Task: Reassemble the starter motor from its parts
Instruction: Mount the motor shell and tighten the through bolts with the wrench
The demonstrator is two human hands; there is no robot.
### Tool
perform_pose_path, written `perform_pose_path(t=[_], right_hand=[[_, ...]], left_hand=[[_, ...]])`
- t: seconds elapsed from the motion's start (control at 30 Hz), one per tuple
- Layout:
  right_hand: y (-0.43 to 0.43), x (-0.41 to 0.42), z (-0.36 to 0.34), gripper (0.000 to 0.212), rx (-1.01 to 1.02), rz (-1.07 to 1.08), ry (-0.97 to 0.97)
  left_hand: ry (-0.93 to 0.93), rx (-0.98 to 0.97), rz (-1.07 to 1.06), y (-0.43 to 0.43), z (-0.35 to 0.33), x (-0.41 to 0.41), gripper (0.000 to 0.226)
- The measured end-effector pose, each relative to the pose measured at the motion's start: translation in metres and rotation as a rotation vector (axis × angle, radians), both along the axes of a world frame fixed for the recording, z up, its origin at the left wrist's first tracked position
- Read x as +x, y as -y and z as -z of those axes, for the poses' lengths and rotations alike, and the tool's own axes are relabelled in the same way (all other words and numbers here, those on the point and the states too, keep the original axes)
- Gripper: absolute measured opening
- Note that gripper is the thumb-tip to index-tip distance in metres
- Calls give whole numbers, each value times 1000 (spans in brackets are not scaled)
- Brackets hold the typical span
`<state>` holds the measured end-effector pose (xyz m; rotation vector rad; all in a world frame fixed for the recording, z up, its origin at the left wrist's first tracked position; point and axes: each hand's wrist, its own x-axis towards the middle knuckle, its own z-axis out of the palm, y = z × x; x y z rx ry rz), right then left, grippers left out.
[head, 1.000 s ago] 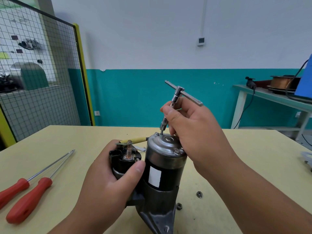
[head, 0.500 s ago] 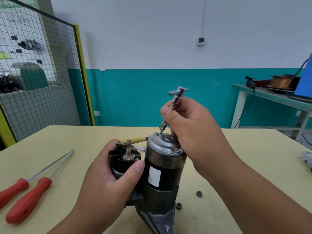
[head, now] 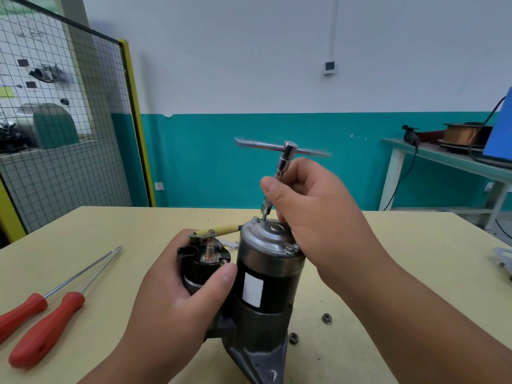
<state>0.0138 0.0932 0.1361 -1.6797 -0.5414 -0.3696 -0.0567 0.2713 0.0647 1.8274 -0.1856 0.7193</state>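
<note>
Two screwdrivers (head: 41, 322) with red handles lie side by side at the left of the table (head: 83, 231), shafts pointing away and to the right. Left hand (head: 177, 300) wraps the black cylinder on the left side of the starter motor (head: 266, 278), thumb pressed on the front, fingers curled behind. Starter motor stands upright near the table's front edge: dark nose housing down, silver cap up, white label facing the camera. T-handle wrench (head: 282, 162) stands slightly tilted, tip down at a small screw on the cap's far left rim; crossbar blurred. Right hand (head: 313, 212) pinches the wrench shaft between thumb and fingers, over the cap's right side. Two loose nuts (head: 327, 318) lie on the table just right of the motor base, apart from each other. Far right: side bench (head: 443, 159) carrying a spool of copper wire (head: 465, 133).
</note>
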Motion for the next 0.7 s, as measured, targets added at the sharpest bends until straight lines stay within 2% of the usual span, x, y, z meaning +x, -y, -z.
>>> perform_pose_path(t=[0.23,0.4,0.7], right_hand=[[1,0,0,13,-8,19,-10],[1,0,2,23,-24,15,-7],[0,0,0,23,1,-3,-8]], left_hand=[[-9,-14,-9,1,-1,1,33],[-15,-10,-11,0,0,1,37],[-8,-18,-9,1,-1,1,34]])
